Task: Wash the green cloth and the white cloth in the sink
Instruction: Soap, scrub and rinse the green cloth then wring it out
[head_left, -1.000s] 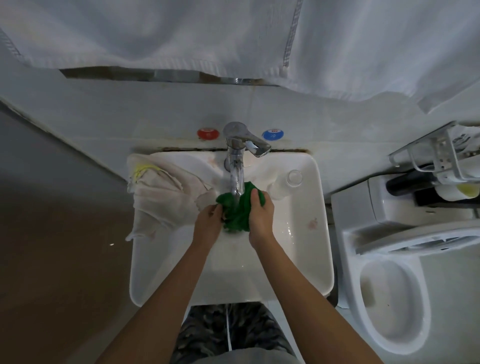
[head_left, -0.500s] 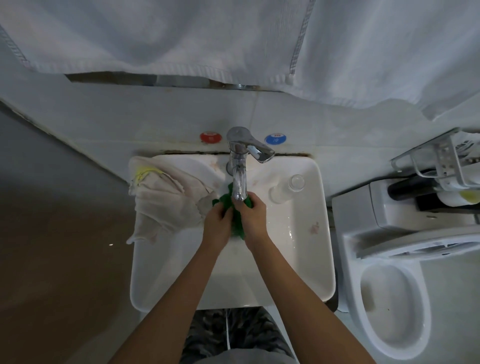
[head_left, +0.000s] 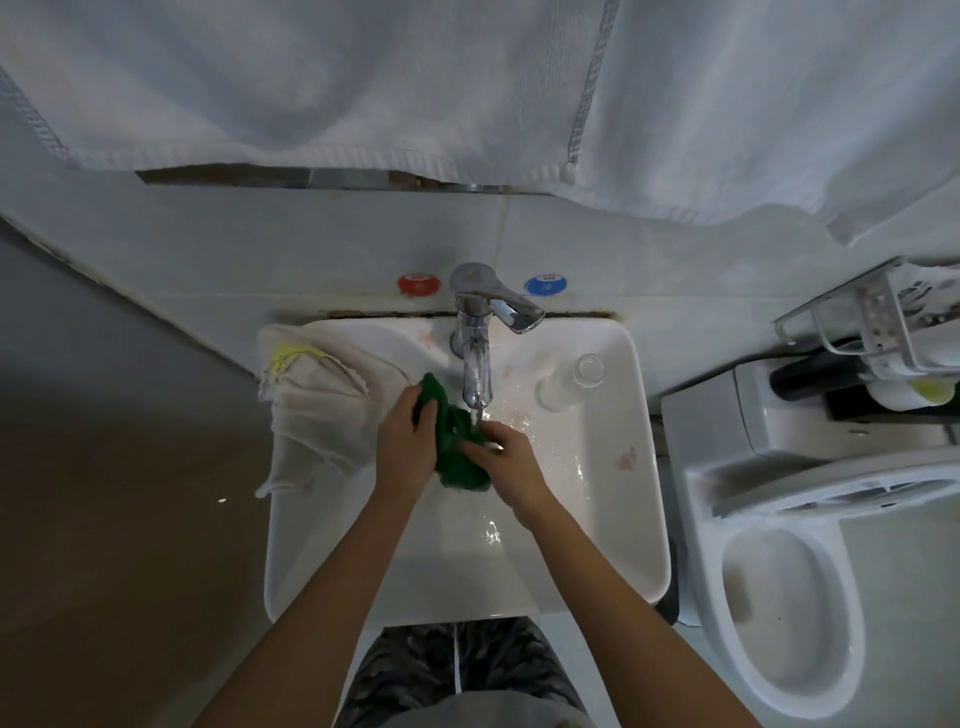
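A crumpled green cloth (head_left: 453, 447) is held over the white sink (head_left: 631, 499), right under the chrome tap (head_left: 475, 353), and water runs onto it. My left hand (head_left: 405, 441) grips the cloth's upper left end. My right hand (head_left: 506, 457) clasps its lower right part, so the cloth stretches between the two hands. The white cloth (head_left: 317, 410), with a yellow mark, lies bunched over the sink's left rim and hangs down outside it, just left of my left hand.
A clear glass (head_left: 571, 382) lies on the sink's back right ledge. Red and blue wall caps flank the tap. White towels (head_left: 467, 83) hang above. A toilet (head_left: 810, 587) stands close on the right, with a metal rack (head_left: 883, 332) over its tank.
My hands, pressed together on the cloth before, have drawn apart: the left went up and left, the right down and right. More of the green cloth shows between them.
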